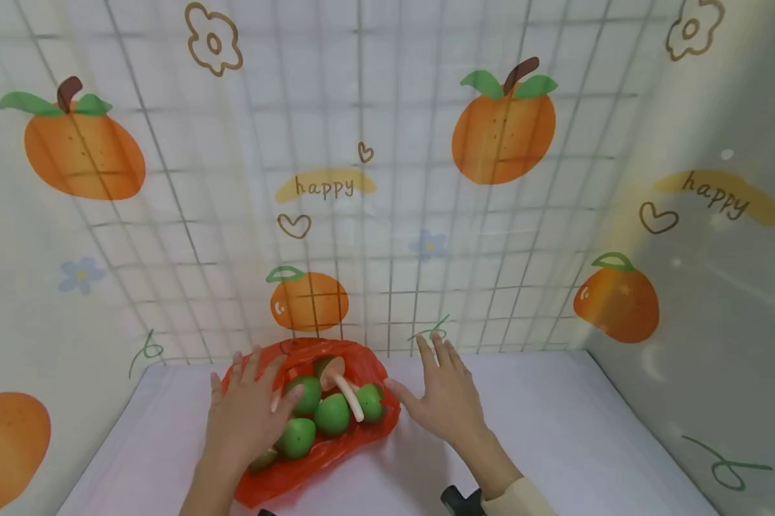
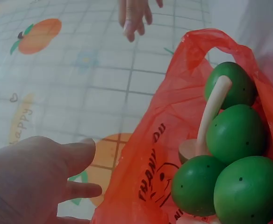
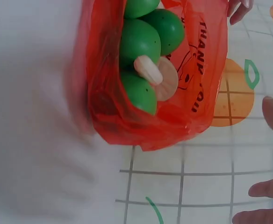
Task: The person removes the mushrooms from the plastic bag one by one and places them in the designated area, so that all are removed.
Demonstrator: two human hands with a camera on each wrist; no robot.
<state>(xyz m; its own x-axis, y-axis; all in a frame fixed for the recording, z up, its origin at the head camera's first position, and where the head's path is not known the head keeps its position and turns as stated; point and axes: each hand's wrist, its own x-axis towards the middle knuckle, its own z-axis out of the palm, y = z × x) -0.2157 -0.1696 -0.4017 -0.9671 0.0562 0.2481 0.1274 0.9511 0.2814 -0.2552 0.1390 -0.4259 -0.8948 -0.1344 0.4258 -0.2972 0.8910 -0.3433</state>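
Note:
A red plastic bag (image 1: 369,364) lies on the table with its mouth spread. Inside it are several round green fruits (image 1: 331,414) with small dark dots and a mushroom (image 1: 350,398) with a pale stem and a brown cap. In the head view my left hand (image 1: 246,416) is over the bag's left side, fingers spread and partly hiding the contents. The left wrist view shows that hand's fingers straight and holding nothing. My right hand (image 1: 448,398) is raised just right of the bag, fingers extended and nothing in it. Black THANK YOU lettering (image 3: 199,70) marks the bag's inner wall.
The white table (image 1: 555,430) runs to a back wall hung with a grid-patterned cloth (image 1: 400,215) printed with oranges. Cloth-covered walls also stand at left and right. A black object (image 1: 461,499) sits by the right wrist.

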